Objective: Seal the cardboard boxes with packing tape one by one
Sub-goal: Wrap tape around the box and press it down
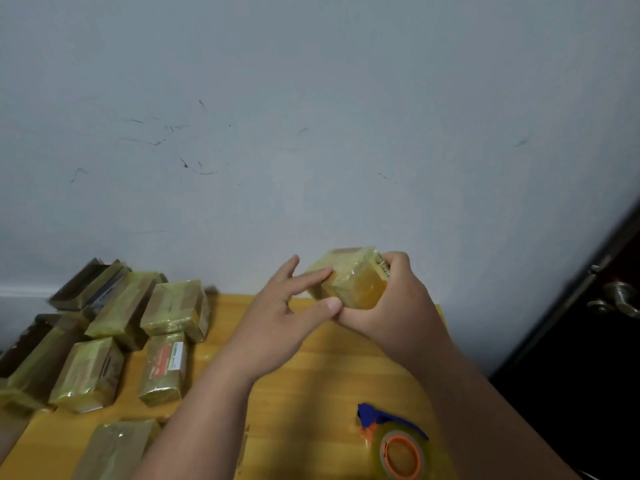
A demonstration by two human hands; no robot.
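A small cardboard box (pixel 349 277) wrapped in yellowish tape is held up above the far edge of the wooden table (pixel 311 375). My right hand (pixel 391 303) grips it from the right side and underneath. My left hand (pixel 287 306) has its fingers spread, with the fingertips and thumb pressing flat on the box's left face. A tape dispenser (pixel 398 445) with a blue handle and an orange core lies on the table near the front right, under my right forearm.
Several taped boxes (pixel 114 334) lie in a pile on the table's left side, one (pixel 166 365) with a red label. Another box (pixel 114 448) sits at the front left. A grey wall stands behind. A dark door with a metal handle (pixel 620 299) is at the right.
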